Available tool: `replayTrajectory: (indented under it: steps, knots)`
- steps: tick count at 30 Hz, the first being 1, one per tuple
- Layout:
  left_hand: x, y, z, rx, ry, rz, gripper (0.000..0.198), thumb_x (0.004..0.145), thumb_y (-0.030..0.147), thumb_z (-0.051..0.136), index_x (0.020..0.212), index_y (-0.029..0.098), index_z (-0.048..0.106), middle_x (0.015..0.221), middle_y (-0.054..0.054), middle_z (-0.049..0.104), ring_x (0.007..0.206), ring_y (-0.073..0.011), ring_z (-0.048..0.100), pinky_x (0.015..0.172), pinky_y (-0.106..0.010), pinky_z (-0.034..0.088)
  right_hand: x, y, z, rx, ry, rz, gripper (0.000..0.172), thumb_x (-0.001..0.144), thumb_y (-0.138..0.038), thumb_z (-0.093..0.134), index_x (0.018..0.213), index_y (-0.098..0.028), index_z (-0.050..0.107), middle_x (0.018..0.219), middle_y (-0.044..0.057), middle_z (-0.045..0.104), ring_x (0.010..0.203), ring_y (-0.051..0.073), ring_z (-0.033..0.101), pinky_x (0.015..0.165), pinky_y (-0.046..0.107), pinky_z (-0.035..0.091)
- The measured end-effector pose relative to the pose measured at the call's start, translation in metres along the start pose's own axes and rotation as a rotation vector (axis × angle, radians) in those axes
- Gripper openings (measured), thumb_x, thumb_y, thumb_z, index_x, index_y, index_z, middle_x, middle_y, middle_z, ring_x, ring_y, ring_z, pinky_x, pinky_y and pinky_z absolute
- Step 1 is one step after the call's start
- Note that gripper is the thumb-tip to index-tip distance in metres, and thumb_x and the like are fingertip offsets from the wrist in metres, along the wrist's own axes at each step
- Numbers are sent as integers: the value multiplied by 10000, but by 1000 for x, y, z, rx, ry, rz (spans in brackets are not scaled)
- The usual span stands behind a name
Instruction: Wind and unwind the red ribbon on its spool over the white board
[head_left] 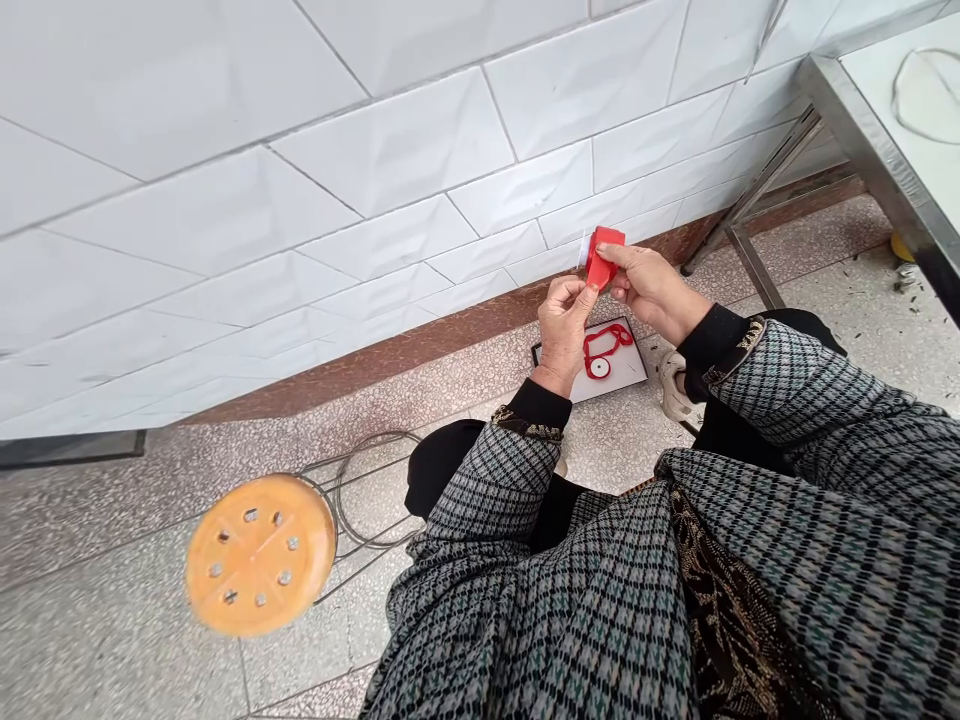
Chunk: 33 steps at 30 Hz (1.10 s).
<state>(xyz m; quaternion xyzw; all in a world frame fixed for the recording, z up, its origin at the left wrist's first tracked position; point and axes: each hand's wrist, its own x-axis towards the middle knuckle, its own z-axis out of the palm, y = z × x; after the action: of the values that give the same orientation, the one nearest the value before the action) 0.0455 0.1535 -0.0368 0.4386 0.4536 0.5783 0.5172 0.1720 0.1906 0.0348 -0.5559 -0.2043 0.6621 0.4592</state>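
A small red object [602, 254], like a folded piece of red card or plastic with a white bit at its left edge, is held up in front of the tiled wall. My right hand [651, 288] grips it from the right with closed fingers. My left hand [562, 328] pinches its lower edge from below. Beneath the hands a white board [626, 372] lies on the floor with a red cord and a small round piece [602, 352] on it.
An orange round stool [259, 554] with a wire frame stands at the lower left. A metal table [885, 150] with angled legs is at the upper right. White wall tiles fill the left and top. My checked sleeves and lap fill the lower right.
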Motion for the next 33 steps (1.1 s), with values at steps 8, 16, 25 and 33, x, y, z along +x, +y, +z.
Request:
replayTrajectory:
  steps: [8, 16, 25, 33]
  knots:
    - [-6, 0, -7, -23, -411, -129, 429, 855, 618, 811, 777, 200, 754, 856, -18, 654, 820, -150, 568, 811, -303, 503, 9, -8, -8, -42, 22, -88, 311, 915, -392, 843, 839, -222, 593, 510, -79, 440, 418, 81, 348, 404, 214, 337]
    - [-17, 21, -19, -225, -587, -265, 406, 739, 566, 901, 765, 206, 715, 932, -55, 740, 958, -221, 712, 945, -421, 585, 11, -39, -23, -25, 101, -225, 303, 914, -350, 845, 838, -220, 582, 643, -49, 572, 471, 69, 398, 445, 211, 362]
    - [-65, 46, -27, -461, -450, -487, 301, 823, 414, 823, 942, 245, 604, 444, 152, 425, 379, -56, 355, 786, -375, 650, 13, -39, -30, 77, 118, -212, 291, 909, -293, 852, 799, -230, 591, 620, -64, 563, 441, 57, 357, 408, 174, 371]
    - [-115, 94, -93, -332, -717, -555, 444, 875, 424, 832, 598, 192, 576, 431, 67, 433, 386, -64, 394, 680, -364, 598, 4, -68, -43, 238, 258, -168, 339, 1092, -174, 602, 759, -211, 547, 589, -68, 549, 480, 61, 310, 460, 146, 339]
